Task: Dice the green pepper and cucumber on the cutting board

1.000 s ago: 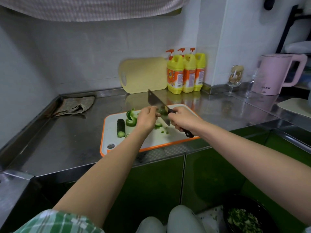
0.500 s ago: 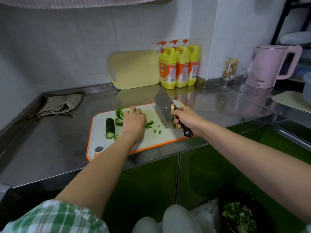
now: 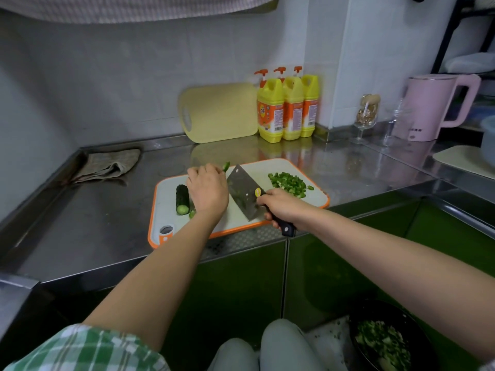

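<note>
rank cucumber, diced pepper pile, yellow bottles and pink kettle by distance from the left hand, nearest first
From the left hand:
1. cucumber, just left of it
2. diced pepper pile, board's right end
3. yellow bottles, back wall
4. pink kettle, far right

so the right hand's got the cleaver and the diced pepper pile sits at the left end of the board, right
Not quite. The head view shows the diced pepper pile at the right end of the board, past the cleaver. The right hand does hold the cleaver.
</note>
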`<state>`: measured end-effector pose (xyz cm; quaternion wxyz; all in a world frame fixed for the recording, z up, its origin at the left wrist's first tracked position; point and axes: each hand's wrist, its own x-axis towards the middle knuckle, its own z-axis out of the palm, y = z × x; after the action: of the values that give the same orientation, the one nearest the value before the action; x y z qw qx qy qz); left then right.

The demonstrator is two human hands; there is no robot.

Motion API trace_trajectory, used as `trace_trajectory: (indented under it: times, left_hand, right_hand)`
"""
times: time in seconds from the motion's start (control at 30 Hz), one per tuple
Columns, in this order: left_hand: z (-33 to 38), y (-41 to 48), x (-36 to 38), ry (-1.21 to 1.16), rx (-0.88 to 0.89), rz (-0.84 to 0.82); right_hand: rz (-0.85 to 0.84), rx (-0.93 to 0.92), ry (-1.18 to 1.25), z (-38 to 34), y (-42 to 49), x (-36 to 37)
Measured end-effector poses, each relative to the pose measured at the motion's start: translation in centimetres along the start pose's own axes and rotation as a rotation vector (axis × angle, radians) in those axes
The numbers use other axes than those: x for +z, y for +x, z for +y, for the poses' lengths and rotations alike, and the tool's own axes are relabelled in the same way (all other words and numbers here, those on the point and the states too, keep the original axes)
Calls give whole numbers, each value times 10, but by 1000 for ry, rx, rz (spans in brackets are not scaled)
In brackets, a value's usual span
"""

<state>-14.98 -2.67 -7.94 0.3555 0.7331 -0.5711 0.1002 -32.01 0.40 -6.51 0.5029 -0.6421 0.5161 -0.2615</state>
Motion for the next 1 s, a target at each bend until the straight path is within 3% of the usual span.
trace_trajectory:
  times: [0.3, 0.5, 0.83, 1.0]
  left_hand:
    - [11, -14, 14, 32, 275, -215]
    - [14, -22, 21, 105, 370, -236]
    - [1, -27, 14, 100, 334, -192]
    - [-4, -20, 17, 59, 423, -205]
  right_hand:
    - [256, 5, -232, 12, 9, -60]
    - [187, -120, -268, 0, 6, -55]
    - [152, 3, -666, -7, 23, -46]
    - [138, -134, -754, -20, 17, -57]
